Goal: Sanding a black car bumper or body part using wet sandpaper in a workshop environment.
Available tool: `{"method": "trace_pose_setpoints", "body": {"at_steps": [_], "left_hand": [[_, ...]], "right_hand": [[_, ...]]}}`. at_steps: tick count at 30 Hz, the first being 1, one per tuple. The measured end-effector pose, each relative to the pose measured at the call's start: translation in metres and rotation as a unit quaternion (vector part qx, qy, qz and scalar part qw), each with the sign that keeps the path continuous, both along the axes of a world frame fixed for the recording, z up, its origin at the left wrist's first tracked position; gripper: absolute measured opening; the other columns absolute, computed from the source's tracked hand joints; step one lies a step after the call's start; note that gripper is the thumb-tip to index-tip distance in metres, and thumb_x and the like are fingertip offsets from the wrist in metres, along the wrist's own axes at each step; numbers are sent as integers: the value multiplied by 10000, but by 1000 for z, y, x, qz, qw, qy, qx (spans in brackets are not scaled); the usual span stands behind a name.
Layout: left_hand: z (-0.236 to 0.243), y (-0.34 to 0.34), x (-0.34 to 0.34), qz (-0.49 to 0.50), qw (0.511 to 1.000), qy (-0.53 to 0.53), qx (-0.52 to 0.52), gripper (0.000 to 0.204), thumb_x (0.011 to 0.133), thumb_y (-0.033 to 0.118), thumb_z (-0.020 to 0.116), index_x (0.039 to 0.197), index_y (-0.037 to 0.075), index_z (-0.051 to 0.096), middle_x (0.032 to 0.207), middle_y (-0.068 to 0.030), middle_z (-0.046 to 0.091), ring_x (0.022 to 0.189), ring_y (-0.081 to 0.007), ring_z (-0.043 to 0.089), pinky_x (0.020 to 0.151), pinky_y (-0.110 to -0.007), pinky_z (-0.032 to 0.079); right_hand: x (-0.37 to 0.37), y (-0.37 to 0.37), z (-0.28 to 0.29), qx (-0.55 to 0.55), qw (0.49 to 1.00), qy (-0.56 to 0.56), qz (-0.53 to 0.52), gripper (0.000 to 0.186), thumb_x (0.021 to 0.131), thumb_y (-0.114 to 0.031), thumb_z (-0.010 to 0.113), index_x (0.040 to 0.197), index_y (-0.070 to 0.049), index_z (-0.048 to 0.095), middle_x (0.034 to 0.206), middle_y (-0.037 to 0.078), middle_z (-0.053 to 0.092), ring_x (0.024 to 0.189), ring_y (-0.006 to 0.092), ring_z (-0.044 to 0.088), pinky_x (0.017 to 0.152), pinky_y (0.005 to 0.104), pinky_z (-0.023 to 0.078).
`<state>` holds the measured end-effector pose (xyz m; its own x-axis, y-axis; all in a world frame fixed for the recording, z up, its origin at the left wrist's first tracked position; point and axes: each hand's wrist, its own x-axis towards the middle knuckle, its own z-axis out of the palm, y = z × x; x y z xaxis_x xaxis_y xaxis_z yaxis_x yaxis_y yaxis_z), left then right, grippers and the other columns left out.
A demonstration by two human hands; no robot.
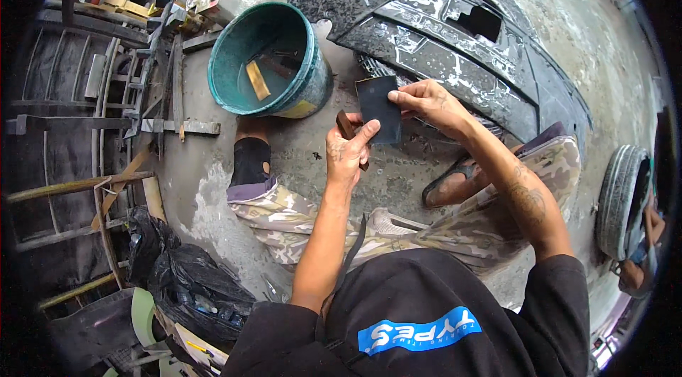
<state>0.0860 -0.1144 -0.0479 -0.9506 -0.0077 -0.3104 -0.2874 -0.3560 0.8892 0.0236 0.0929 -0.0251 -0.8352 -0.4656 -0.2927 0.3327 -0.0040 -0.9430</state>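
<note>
A dark, rectangular sheet of sandpaper point(376, 108) is held up between my two hands, beside the bucket. My left hand point(344, 152) grips its lower left side with the thumb on top. In the same hand is a narrow brown block point(346, 126), partly hidden by the fingers. At the sheet's upper right edge, my right hand point(435, 104) pinches it between thumb and fingers. Beyond my hands lies a black car body panel point(398, 22), marked with white patches and resting over a tyre.
A teal bucket point(310, 68) holds water and a yellowish block point(258, 81). Metal and wooden frames point(106, 121) line the left, with a black plastic bag point(188, 281) below them. A tyre point(616, 199) stands at the right, near another person point(639, 263).
</note>
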Motion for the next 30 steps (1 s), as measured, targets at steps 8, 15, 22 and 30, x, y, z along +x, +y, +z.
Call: {"method": "trace_pose_setpoints", "body": {"at_steps": [8, 15, 22, 30], "left_hand": [[-7, -7, -1, 28, 999, -23, 39, 416, 810, 154, 852, 1041, 29, 530, 758, 0, 556, 451, -46, 407, 396, -222, 332], [-10, -25, 4, 37, 998, -40, 34, 420, 826, 114, 833, 1066, 38, 496, 763, 10, 499, 450, -59, 393, 397, -225, 330], [-16, -26, 3, 31, 996, -47, 64, 380, 844, 134, 821, 1030, 63, 497, 789, 9, 535, 473, -54, 406, 403, -223, 338], [-15, -25, -2, 47, 995, -47, 81, 415, 833, 160, 837, 1042, 66, 490, 802, 7, 527, 490, -56, 405, 407, -227, 332]], "right_hand": [[4, -1, 21, 128, 982, 20, 137, 497, 976, -421, 652, 603, -117, 524, 611, -104, 403, 584, 29, 379, 540, 252, 319], [5, -21, 2, 116, 983, 44, 133, 442, 976, -387, 655, 688, -52, 643, 622, -54, 560, 591, 33, 456, 534, 258, 379], [11, -15, -15, 89, 976, -4, 197, 456, 964, -438, 653, 969, 4, 764, 847, 46, 762, 724, 68, 633, 663, 246, 505], [18, -18, -3, 106, 967, -58, 225, 476, 949, -471, 664, 1043, -14, 761, 912, 55, 769, 740, 66, 630, 682, 243, 517]]}}
